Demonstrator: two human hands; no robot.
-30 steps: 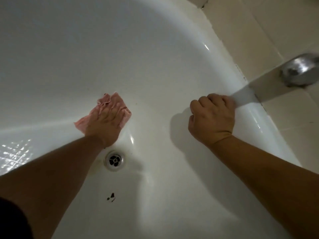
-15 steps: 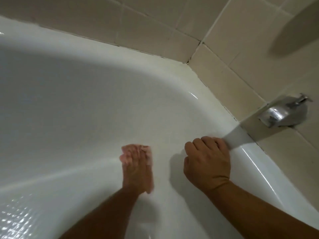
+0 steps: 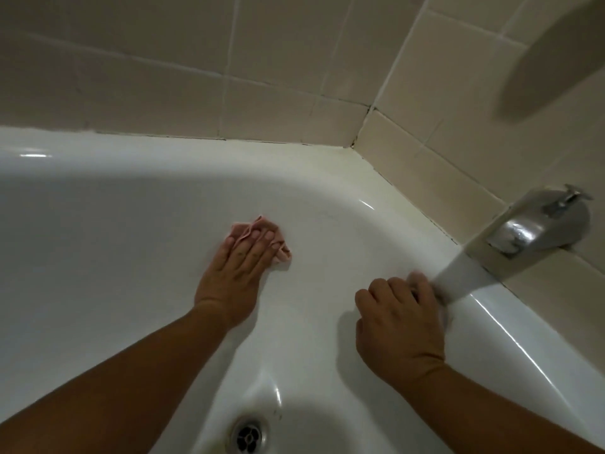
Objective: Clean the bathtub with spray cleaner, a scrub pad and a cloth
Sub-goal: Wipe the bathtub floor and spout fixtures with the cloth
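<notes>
My left hand point(image 3: 234, 273): fingers straight and close together, pressing the pink cloth point(image 3: 282, 252) flat against the bathtub point(image 3: 114, 224) inner wall, above the drain point(image 3: 248, 437). My right hand point(image 3: 399, 326): fingers curled over the bathtub's edge, just below the faucet point(image 3: 537, 227).

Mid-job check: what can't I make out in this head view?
- Pink cloth: mostly covered by the left hand pressing flat on it, so its full extent is hidden.
- Right hand: the fingertips are blurred at the bathtub rim; gripping or just resting, cannot tell.
- Drain: partly cut off by the bottom edge.
- Spray cleaner, scrub pad: outside the frame.
</notes>
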